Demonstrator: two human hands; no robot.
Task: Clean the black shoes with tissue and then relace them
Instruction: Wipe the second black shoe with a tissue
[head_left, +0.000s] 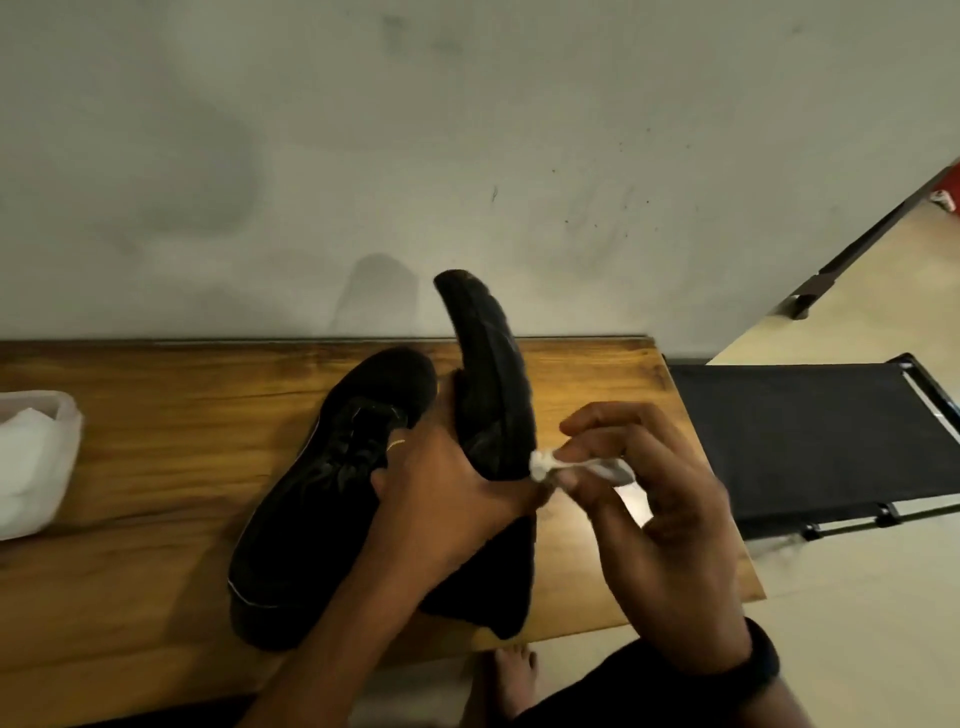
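2 black shoes at a wooden table (156, 415), 1 touched by tissue.
From the left we see a white pack (31, 462), then the first shoe (322, 509) lying flat on the table. The left hand (447, 499) grips the second shoe (491, 384), stood on end with its sole facing right; the right hand (660, 509) pinches a tissue wad (543, 464) against that sole's edge.

Black wristband (759, 659) behind the right hand (654, 499); bare foot (514, 680).

No readable text, label or number anywhere.
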